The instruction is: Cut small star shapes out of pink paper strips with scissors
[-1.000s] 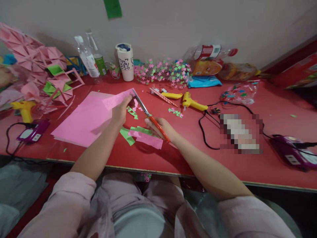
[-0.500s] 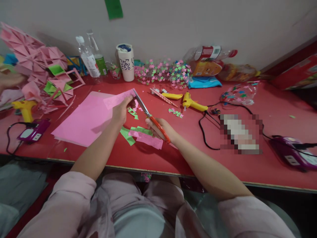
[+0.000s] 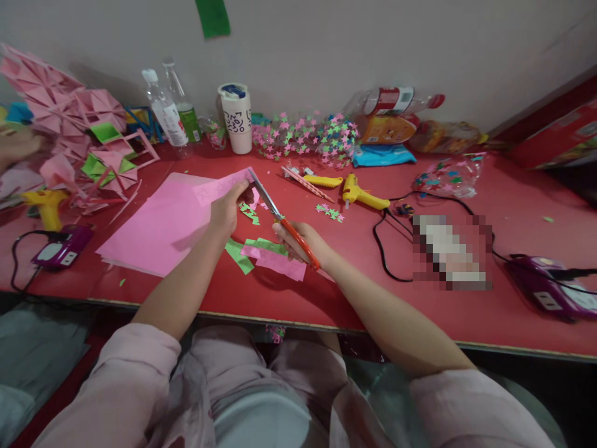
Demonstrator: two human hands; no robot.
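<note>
Between the fingers of my left hand (image 3: 227, 208) is a pink paper strip (image 3: 209, 191) with faint drawn outlines. My right hand (image 3: 305, 244) is closed round the orange handles of a pair of scissors (image 3: 275, 208). The scissor blades point up and left, their tips at the strip's right end. Under my hands lie small green scraps (image 3: 249, 213), a cut green strip (image 3: 239, 256) and another pink strip (image 3: 280, 264). A stack of pink paper sheets (image 3: 161, 218) lies beneath my left wrist.
Yellow glue guns (image 3: 364, 194) (image 3: 46, 205) and purple power strips (image 3: 60, 246) sit at both sides with cords. Behind are a white cup (image 3: 237, 121), bottles (image 3: 168, 115), star-filled containers (image 3: 305, 137) and small paper stars (image 3: 329, 212). Pink folded-paper work (image 3: 69, 106) and another person's hand (image 3: 18, 146) are at left.
Almost nothing differs. The view has shifted slightly; both hands keep their hold, with the scissors at the strip's end. The other person's hand at far left has moved a little.
</note>
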